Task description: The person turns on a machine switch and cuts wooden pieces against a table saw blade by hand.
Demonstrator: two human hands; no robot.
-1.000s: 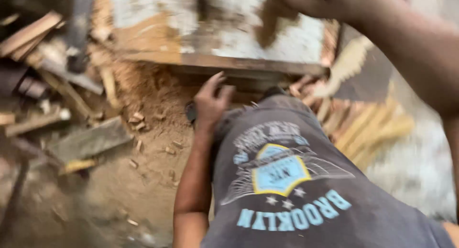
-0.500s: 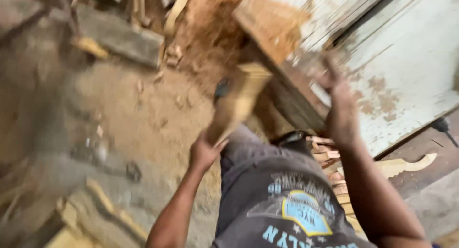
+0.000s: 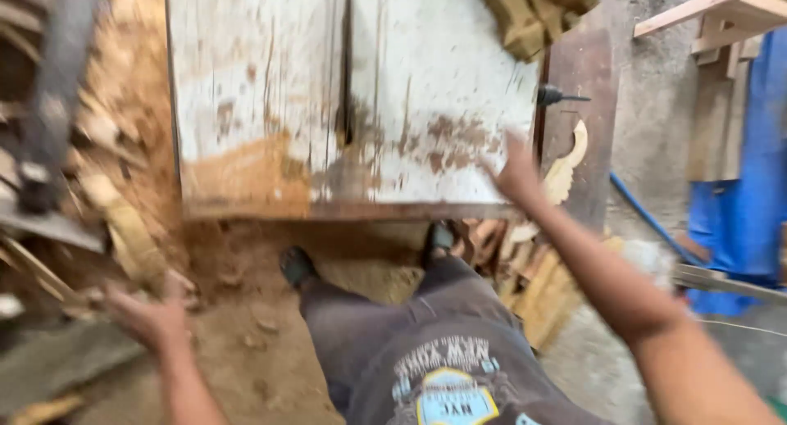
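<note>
I stand in front of a worn white saw table with a dark slot in its middle and rusty patches. My right hand is stretched forward over the table's front right corner, blurred, fingers apart, holding nothing. My left hand is low at my left side over the sawdust floor, blurred, fingers spread and with nothing visible in it. A pale wood offcut lies just beyond it among scraps. My feet in dark shoes stand at the table's front edge.
Sawdust and wood scraps pile up on the left. Stacked wood strips lie on the floor at the right. A blue sheet and a wooden frame stand far right. Wood blocks rest on the table's far corner.
The view has swung up to the table top. My left hand, which held a wood piece, has dropped low to the left without it. My right hand has left the table edge.
</note>
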